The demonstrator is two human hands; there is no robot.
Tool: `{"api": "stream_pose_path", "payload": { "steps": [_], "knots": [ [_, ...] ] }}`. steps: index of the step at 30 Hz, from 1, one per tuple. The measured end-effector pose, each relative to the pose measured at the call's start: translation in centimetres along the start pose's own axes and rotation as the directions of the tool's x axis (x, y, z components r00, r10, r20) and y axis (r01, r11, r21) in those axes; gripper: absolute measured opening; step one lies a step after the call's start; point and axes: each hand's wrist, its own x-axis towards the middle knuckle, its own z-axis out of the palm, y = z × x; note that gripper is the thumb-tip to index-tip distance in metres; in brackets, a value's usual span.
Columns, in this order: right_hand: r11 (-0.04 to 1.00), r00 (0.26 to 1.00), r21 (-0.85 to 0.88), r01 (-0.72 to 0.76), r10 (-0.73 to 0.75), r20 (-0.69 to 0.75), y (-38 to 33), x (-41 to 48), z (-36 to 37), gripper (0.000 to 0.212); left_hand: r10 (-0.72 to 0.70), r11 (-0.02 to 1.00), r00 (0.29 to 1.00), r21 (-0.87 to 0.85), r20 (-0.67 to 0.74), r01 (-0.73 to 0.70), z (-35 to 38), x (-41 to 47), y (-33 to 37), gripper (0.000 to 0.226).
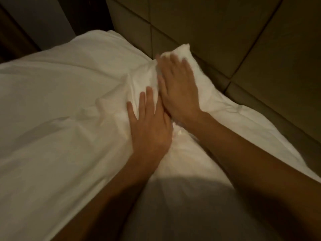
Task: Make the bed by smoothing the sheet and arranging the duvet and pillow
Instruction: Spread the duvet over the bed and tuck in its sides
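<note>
two grips wide, holding nothing: right hand (178,94) presses the pillow (218,105), long axis along the headboard (225,32); left hand (151,129) just beside, on creased bedding (69,101).

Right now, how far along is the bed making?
Done: white bedding already covers the bed up to the padded headboard. In hand: left hand and right hand press flat, fingers straight, on the puffy corner by the headboard, likely the pillow. Left: creases beside the left hand need smoothing.
</note>
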Motion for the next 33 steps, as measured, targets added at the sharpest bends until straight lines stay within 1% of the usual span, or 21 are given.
{"api": "stream_pose_path", "payload": {
  "steps": [1, 2, 3, 6, 10, 11, 12, 13, 14, 15, 16, 17, 18, 21, 23, 26, 27, 28, 30, 32, 33],
  "knots": [
    [0.999, 0.987, -0.042, 0.018, -0.011, 0.158, 0.2, -1.2, 0.8, 0.052, 0.014, 0.999, 0.999, 0.052, 0.033, -0.016, 1.6, -0.8, -0.5, 0.059],
    [0.997, 0.965, -0.083, 0.007, 0.015, 0.26, 0.9, -2.0, 1.7, 0.058, 0.017, 0.996, 0.999, 0.087, 0.044, -0.021, 3.1, -0.9, -1.0, 0.058],
    [0.993, 0.947, -0.112, -0.026, 0.061, 0.317, 1.6, -2.5, 2.5, 0.061, 0.016, 0.994, 0.998, 0.104, 0.053, -0.022, 3.8, -0.9, -1.3, 0.058],
    [0.98, 0.916, -0.157, -0.12, 0.17, 0.362, 2.3, -3.0, 3.8, 0.063, 0.052, 0.994, 0.994, 0.09, 0.092, -0.06, 4.2, -0.4, -0.9, 0.06],
    [0.96, 0.856, -0.235, -0.155, 0.249, 0.453, 2.1, -2.0, 3.4, 0.054, 0.037, 0.997, 0.992, 0.057, 0.123, -0.045, 4.1, -0.5, -0.6, 0.06],
    [0.955, 0.862, -0.248, -0.162, 0.259, 0.435, 1.5, -1.3, 3.1, 0.054, 0.054, 0.997, 0.991, 0.04, 0.124, -0.059, 4.1, -0.4, -0.5, 0.06],
    [0.96, 0.898, -0.238, -0.148, 0.232, 0.375, 0.6, -0.8, 2.7, 0.056, 0.071, 0.997, 0.989, 0.028, 0.128, -0.076, 4.2, -0.4, -0.5, 0.059],
    [0.972, 0.938, -0.201, -0.122, 0.18, 0.298, -0.4, -0.4, 2.5, 0.057, 0.091, 0.995, 0.987, 0.038, 0.132, -0.097, 4.3, -0.5, -0.4, 0.059],
    [0.985, 0.958, -0.154, -0.082, 0.12, 0.261, -1.3, -0.2, 2.7, 0.056, 0.106, 0.991, 0.985, 0.068, 0.139, -0.116, 4.4, -0.6, -0.5, 0.059],
    [0.991, 0.952, -0.133, -0.026, 0.065, 0.298, -1.6, -0.3, 3.2, 0.054, 0.112, 0.989, 0.983, 0.081, 0.147, -0.125, 4.3, -0.6, -0.4, 0.061],
    [0.99, 0.923, -0.143, 0.003, 0.052, 0.381, -1.4, -0.6, 3.7, 0.053, 0.119, 0.989, 0.98, 0.07, 0.157, -0.131, 4.3, -0.7, -0.3, 0.064],
    [0.986, 0.884, -0.167, -0.014, 0.09, 0.458, -1.1, -1.1, 4.3, 0.054, 0.127, 0.989, 0.978, 0.059, 0.165, -0.138, 4.4, -0.7, -0.2, 0.066],
    [0.983, 0.857, -0.179, -0.042, 0.127, 0.499, -0.7, -1.3, 4.7, 0.054, 0.125, 0.989, 0.978, 0.059, 0.169, -0.136, 4.6, -0.6, -0.3, 0.067],
    [0.979, 0.846, -0.194, -0.056, 0.15, 0.511, -0.1, -1.5, 4.7, 0.054, 0.096, 0.989, 0.978, 0.094, 0.187, -0.115, 4.3, -0.4, -0.1, 0.07],
    [0.98, 0.844, -0.186, -0.066, 0.154, 0.514, -0.3, -1.5, 4.1, 0.054, 0.093, 0.983, 0.964, 0.131, 0.25, -0.129, 3.9, -0.2, 0.2, 0.073],
    [0.977, 0.835, -0.167, -0.13, 0.199, 0.512, -1.2, -2.2, 2.1, 0.053, 0.125, 0.989, 0.958, 0.048, 0.259, -0.142, 2.2, -0.4, 0.0, 0.074],
    [0.974, 0.845, -0.15, -0.172, 0.224, 0.485, -1.7, -2.5, 1.4, 0.053, 0.12, 0.989, 0.963, 0.057, 0.243, -0.138, 1.2, -0.9, -0.8, 0.073],
    [0.968, 0.864, -0.133, -0.215, 0.252, 0.436, -2.3, -2.8, 0.8, 0.053, 0.097, 0.988, 0.974, 0.1, 0.207, -0.12, 0.2, -1.5, -2.1, 0.069],
    [0.96, 0.903, -0.117, -0.254, 0.278, 0.328, -4.4, -3.4, -0.1, 0.054, -0.034, 0.979, 0.994, 0.204, 0.101, 0.013, -1.9, -2.6, -5.4, 0.058],
    [0.976, 0.934, -0.074, -0.204, 0.217, 0.283, -7.5, -3.8, -0.2, 0.053, -0.123, 0.957, 0.99, 0.272, 0.067, 0.101, -3.2, -3.7, -8.7, 0.056],
    [0.99, 0.939, -0.041, -0.134, 0.14, 0.313, -9.0, -4.3, 0.3, 0.053, -0.123, 0.951, 0.99, 0.295, 0.074, 0.096, -3.4, -4.3, -10.0, 0.056]
  ]
}}
